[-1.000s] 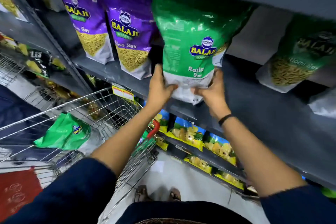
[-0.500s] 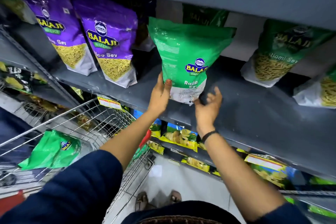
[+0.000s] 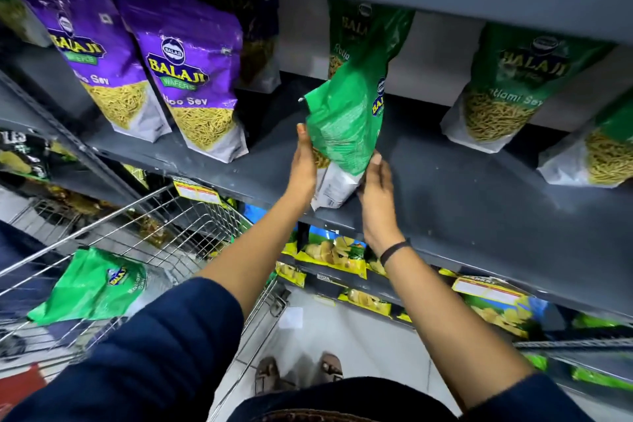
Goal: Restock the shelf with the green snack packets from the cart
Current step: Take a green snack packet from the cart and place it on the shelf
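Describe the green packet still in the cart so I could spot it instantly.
Find the wire cart at lower left, below the grey shelf. The green packet lies flat inside it. Every other green packet stands on the shelf or is in the person's hands; this one lies alone in the basket.

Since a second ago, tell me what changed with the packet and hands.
The green packet turned from facing front to edge-on, its base now on the shelf edge. The right hand, briefly off, grips it again; the left hand never let go. Purple packets unmoved.
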`<action>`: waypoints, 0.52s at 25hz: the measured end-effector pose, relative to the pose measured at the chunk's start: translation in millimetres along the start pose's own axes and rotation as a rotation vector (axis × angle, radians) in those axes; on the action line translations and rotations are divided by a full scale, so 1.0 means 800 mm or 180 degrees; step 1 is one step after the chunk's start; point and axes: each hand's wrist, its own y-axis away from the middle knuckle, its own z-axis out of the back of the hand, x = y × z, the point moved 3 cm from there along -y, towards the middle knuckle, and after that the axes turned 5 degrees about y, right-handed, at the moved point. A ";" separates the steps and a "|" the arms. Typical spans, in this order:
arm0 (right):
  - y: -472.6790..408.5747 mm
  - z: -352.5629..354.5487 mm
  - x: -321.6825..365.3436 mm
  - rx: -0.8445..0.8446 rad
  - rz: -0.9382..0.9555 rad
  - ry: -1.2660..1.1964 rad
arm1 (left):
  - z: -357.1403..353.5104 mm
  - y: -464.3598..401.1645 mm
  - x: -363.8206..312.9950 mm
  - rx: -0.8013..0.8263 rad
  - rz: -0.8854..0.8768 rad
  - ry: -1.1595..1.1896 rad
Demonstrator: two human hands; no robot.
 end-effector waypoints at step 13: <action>-0.133 0.002 0.043 0.0475 -0.0165 -0.0370 | -0.053 0.080 0.030 0.0160 -0.0296 -0.0263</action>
